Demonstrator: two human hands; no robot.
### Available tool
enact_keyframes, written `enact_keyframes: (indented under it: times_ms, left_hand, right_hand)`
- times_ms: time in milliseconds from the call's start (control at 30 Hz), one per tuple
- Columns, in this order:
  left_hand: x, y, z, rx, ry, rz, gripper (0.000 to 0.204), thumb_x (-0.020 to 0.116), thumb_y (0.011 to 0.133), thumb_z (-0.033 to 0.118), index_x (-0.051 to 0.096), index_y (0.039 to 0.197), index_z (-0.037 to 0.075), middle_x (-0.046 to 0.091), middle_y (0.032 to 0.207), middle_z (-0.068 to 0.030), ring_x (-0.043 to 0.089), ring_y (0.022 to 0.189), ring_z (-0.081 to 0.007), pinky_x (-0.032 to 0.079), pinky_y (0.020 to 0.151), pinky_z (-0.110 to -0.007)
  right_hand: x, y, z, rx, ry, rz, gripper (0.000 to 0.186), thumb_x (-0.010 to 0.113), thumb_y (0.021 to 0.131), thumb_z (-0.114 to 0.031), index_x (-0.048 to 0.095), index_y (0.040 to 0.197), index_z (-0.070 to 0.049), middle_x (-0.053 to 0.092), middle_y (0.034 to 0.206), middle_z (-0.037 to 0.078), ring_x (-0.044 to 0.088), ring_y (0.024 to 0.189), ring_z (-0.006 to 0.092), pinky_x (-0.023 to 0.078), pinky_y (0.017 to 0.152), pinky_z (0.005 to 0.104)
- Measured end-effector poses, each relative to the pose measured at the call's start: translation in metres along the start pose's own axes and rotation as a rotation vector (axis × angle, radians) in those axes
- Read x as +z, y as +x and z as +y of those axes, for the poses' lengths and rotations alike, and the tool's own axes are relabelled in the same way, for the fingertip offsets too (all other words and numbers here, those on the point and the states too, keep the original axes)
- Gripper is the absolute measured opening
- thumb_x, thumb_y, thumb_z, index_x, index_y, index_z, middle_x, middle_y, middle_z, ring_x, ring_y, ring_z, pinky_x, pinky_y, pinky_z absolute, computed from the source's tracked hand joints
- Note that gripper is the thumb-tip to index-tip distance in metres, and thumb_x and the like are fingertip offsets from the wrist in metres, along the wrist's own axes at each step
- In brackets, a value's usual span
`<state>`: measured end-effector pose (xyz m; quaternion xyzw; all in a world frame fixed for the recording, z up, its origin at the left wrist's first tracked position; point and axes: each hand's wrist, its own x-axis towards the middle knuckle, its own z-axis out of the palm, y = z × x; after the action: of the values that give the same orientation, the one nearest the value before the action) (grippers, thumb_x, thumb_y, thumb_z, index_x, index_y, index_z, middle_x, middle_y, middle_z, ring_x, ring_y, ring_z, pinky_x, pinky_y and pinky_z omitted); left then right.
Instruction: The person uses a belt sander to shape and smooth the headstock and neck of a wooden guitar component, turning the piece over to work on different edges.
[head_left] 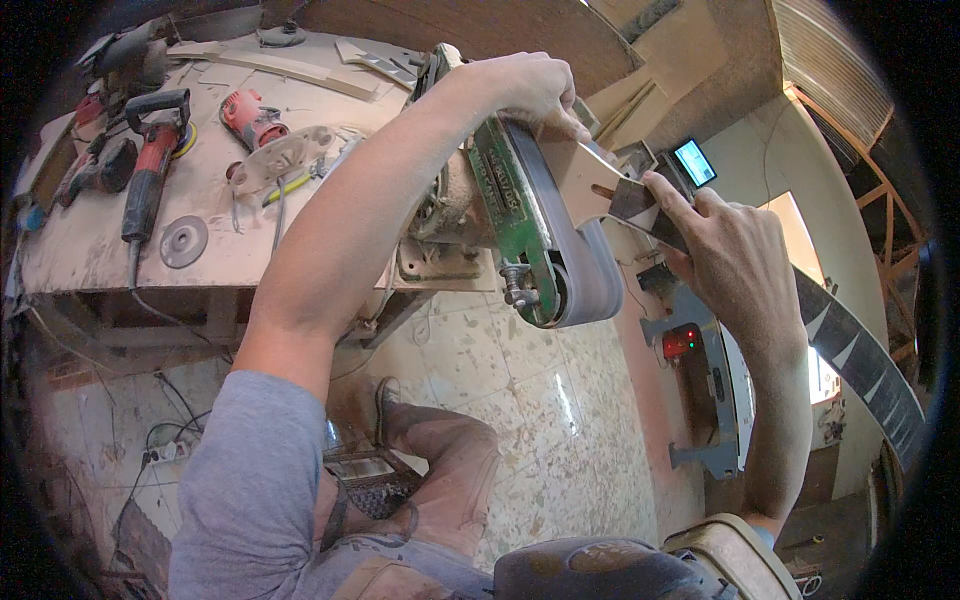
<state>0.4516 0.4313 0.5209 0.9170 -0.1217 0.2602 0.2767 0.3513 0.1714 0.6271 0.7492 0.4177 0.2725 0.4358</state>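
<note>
A green belt sander (505,190) with a grey belt is mounted at the bench edge. Against or very close to the belt is the pale wooden end of a guitar neck (862,378); its dark fingerboard with light pointed inlays runs off to the right. My left hand (530,88) closes over the top of the pale end, its fingertips partly hidden. My right hand (735,240) grips the neck farther along, thumb and fingers around it. Whether the wood touches the belt I cannot tell.
On the dusty workbench (70,255) at left lie a red and black angle grinder (153,170), a red power tool (252,118), a round disc (184,241) and wood strips (280,68). A lit screen (694,162) stands beyond my right hand. Cables hang below the bench.
</note>
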Motion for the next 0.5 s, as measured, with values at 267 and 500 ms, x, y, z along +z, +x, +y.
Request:
enact_keyframes:
  times_ms: [267, 500]
  left_hand:
    - [0.003, -0.001, -0.004, 0.01, 0.03, 0.038, 0.058, 0.074, 0.073, 0.062, 0.071, 0.071, 0.004, 0.066, 0.066, -0.0117, 0.065, 0.066, -0.0258, 0.051, 0.064, -0.037]
    - [-0.001, -0.007, -0.005, 0.004, 0.028, 0.081, 0.06, 0.074, 0.072, 0.065, 0.071, 0.073, 0.005, 0.065, 0.065, -0.0108, 0.065, 0.065, -0.0257, 0.051, 0.063, -0.037]
  right_hand:
    - [0.003, 0.002, 0.0, -0.019, -0.027, 0.055, 0.056, 0.074, 0.084, -0.027, 0.055, 0.136, -0.019, 0.066, 0.076, 0.006, 0.064, 0.061, 0.0156, 0.05, 0.052, 0.0289]
    - [0.001, 0.008, -0.004, 0.003, -0.049, 0.006, 0.056, 0.074, 0.084, -0.025, 0.054, 0.136, -0.018, 0.067, 0.08, 0.007, 0.067, 0.066, 0.0156, 0.052, 0.055, 0.0291]
